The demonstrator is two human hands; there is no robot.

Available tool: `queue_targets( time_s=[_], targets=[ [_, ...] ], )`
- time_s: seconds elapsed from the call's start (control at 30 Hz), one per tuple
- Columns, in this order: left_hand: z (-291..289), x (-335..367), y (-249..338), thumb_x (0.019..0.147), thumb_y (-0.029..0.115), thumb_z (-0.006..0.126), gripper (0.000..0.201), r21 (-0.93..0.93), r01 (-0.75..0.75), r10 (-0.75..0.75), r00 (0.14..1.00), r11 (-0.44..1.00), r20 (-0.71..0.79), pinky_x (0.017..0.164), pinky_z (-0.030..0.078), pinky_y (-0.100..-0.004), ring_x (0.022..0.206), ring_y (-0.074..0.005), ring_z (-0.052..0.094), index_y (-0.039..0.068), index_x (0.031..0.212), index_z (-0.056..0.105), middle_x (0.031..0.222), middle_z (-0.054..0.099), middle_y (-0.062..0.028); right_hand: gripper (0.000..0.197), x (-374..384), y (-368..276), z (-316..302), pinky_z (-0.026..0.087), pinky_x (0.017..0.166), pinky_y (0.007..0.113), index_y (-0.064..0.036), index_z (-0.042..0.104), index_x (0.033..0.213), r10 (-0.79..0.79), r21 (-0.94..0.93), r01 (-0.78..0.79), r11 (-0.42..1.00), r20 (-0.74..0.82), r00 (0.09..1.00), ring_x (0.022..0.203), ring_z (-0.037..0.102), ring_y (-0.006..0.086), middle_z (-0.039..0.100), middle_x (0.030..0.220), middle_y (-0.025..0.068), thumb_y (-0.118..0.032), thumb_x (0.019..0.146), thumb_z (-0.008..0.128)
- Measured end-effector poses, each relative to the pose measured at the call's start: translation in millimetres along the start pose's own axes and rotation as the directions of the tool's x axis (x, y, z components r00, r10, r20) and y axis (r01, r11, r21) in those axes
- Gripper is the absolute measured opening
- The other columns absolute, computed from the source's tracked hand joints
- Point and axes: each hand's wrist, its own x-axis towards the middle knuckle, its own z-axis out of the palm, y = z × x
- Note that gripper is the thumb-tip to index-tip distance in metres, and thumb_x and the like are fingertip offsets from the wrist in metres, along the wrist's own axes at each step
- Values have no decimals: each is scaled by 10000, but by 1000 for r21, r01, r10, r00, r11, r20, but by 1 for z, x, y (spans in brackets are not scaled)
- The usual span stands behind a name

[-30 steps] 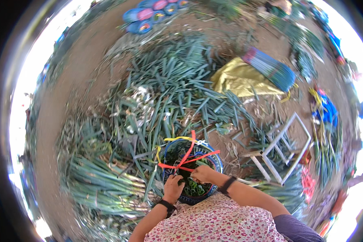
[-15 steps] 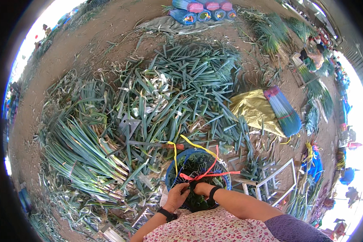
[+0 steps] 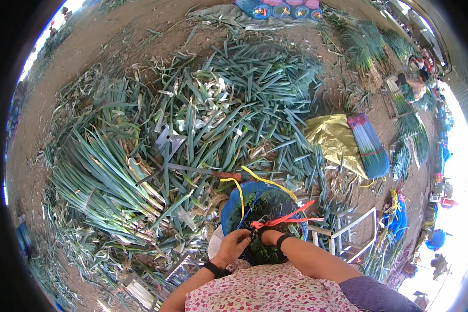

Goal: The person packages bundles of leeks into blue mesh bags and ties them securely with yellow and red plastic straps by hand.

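Observation:
A blue round basket (image 3: pixel 229 207) with leafy green scraps inside stands against my floral-clothed lap. My left hand (image 3: pixel 233 246) is at its near left rim, fingers bent and pressed together; whatever is between them is too small to make out. Inside the basket is my right hand (image 3: pixel 269 238), its fingers hidden among dark shadow and greens. Just beyond both hands, a red ribbon (image 3: pixel 281 221) lies knotted with loose ends over the basket's right side. Two yellow straps (image 3: pixel 268 182) reach over the far rim.
Bundled leeks (image 3: pixel 106 179) lie at left, with a heap of cut leaves (image 3: pixel 260 86) ahead. A long-bladed tool with a red handle (image 3: pixel 229 176) lies beyond the basket. Metal frame (image 3: pixel 348 234) stands right; a wrapped leek bundle (image 3: pixel 369 145) rests on a gold sheet (image 3: pixel 333 138).
The view has shifted, so the basket sits farther right in the picture. My right hand has moved a little away from my left. The ribbon's ends have swung.

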Motion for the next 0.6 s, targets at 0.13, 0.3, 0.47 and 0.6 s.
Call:
queue_targets(
  time_s=[0.13, 0.3, 0.47, 0.6],
  targets=[
    [-1, -3, 10, 802, 68, 583, 240, -40, 7, -6, 1000, 999, 18, 728, 453, -233, 800, -113, 552, 3, 1030, 547, 879, 590, -57, 220, -20, 14, -6, 452, 699, 377, -33, 628, 877, -62, -93, 50, 994, -130, 990, 809, 580, 296, 605, 933, 176, -55, 682, 528],
    [-1, 4, 9, 816, 56, 565, 256, -25, 22, -21, 999, 999, 32, 763, 442, -233, 854, -109, 539, 0, 1063, 525, 948, 577, -62, 175, -81, -12, -46, 468, 666, 419, -20, 650, 789, -42, -12, 41, 999, -44, 998, 756, 590, 363, 612, 830, 202, -93, 693, 524],
    [2, 1, 19, 730, 97, 650, 461, 325, -166, 131, 983, 931, 126, 754, 450, -283, 889, -196, 547, 73, 1154, 470, 1060, 514, -103, 218, -215, -57, -128, 442, 611, 448, -8, 632, 739, 60, 56, -63, 996, 61, 996, 682, 577, 362, 602, 739, 191, -178, 744, 494],
    [39, 15, 41, 558, 252, 743, 793, 723, -538, 393, 835, 433, 386, 832, 375, -432, 1042, -322, 448, 174, 1247, 360, 1173, 425, -114, 348, -260, -40, -130, 437, 593, 444, 30, 610, 724, 109, 95, -104, 990, -52, 993, 635, 555, 377, 589, 696, 209, -276, 803, 467]
  ],
)
